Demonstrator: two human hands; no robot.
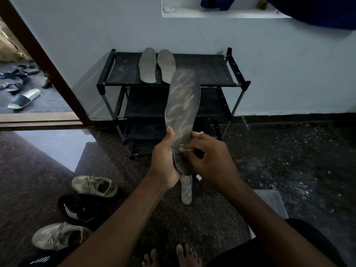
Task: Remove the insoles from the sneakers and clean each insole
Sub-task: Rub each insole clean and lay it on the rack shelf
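Left hand (165, 160) grips the lower end of a dark, streaked insole (183, 105), held upright in front of the black shoe rack (212, 74). Right hand (210, 157) is curled round a brush-like tool (185, 150), its pale tip against the insole's face. Two more insoles (148, 65) lie side by side on the rack's top shelf, and a fourth insole (186, 191) is on the floor below the hands. Sneakers (94, 185) stand on the floor to the left, well apart from the rack.

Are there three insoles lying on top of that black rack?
No, the rack top holds only two: one insole and a second insole beside it.
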